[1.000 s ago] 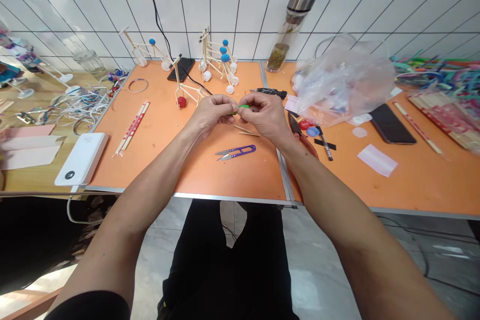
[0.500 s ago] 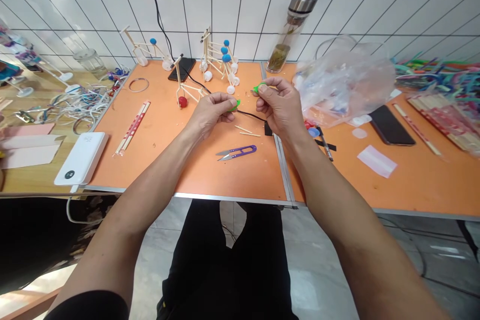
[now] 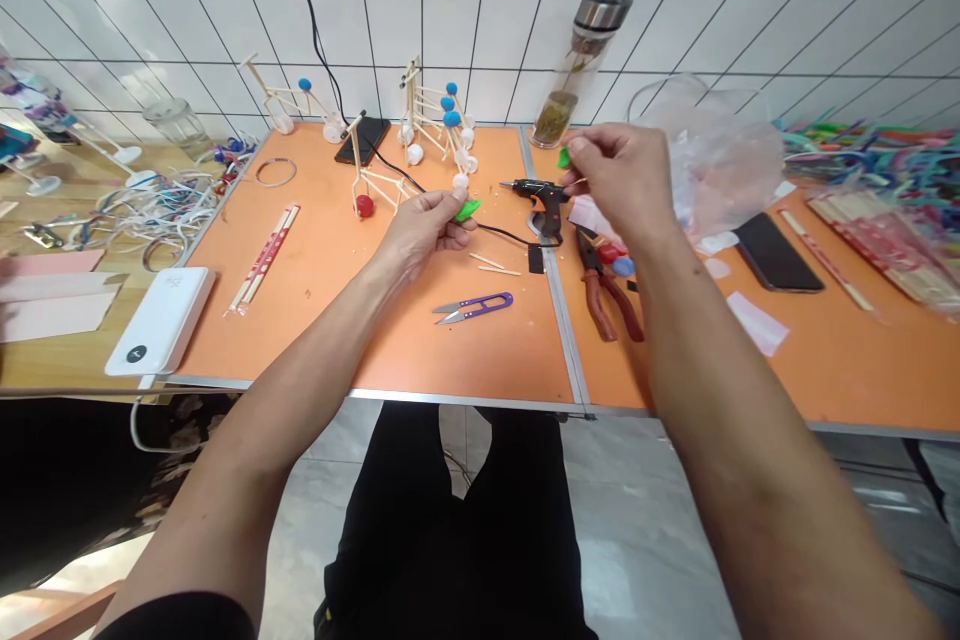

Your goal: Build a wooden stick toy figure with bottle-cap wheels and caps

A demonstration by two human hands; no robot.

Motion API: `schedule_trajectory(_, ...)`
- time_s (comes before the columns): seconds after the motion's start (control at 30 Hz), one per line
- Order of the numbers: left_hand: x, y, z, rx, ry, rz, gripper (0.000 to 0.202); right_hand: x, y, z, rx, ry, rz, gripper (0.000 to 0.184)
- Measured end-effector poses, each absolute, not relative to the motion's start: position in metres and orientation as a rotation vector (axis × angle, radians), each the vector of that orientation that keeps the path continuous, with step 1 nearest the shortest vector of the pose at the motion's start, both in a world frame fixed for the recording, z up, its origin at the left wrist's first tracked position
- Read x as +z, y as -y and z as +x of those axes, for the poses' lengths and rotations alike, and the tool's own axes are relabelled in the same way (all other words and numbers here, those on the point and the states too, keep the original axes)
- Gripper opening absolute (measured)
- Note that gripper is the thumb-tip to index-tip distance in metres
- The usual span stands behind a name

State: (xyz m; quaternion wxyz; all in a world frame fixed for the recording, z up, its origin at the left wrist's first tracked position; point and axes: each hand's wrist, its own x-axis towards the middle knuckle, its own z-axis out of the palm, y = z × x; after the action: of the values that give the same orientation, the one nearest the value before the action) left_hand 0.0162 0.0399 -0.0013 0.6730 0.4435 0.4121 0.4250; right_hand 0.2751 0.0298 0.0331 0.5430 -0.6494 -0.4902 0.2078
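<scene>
Between the thumb and fingers of my left hand is a small bright green piece, thin and leaf-like; its material is unclear. My right hand pinches another small green piece, mostly covered by the fingers. Below and left of that hand lies a black glue gun on the orange table. Purple thread snips rest in front of my left hand, with thin stick pieces just behind them. Red-handled pliers lie left of my right forearm.
Stick frames with blue balls and a red ball stand at the back. A glass bottle stands near the wall. At right are a clear plastic bag and a phone; at left, a white power bank.
My right hand has moved right, away from the left, carrying its green piece. The glue gun and pliers have come into view from behind it. My left hand stays nearly still.
</scene>
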Motion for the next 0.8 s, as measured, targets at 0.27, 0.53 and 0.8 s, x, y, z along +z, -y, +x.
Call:
schedule_trajectory(0.27, -0.015, -0.04, 0.015, 0.888, -0.835, 1.041, 0.032, 0.022, -0.113, 0.331, 0.043, 1.467, -2.2, 0.015)
schedule_trajectory(0.53, -0.013, -0.04, 0.017, 0.889, -0.879, 0.997, 0.041, -0.009, -0.14, 0.339, 0.109, 1.489, -2.206, 0.052)
schedule_trajectory(0.8, -0.009, -0.035, 0.021, 0.878, -0.882, 0.946, 0.035, 0.049, -0.092, 0.317, -0.096, 1.459, -2.138, 0.028)
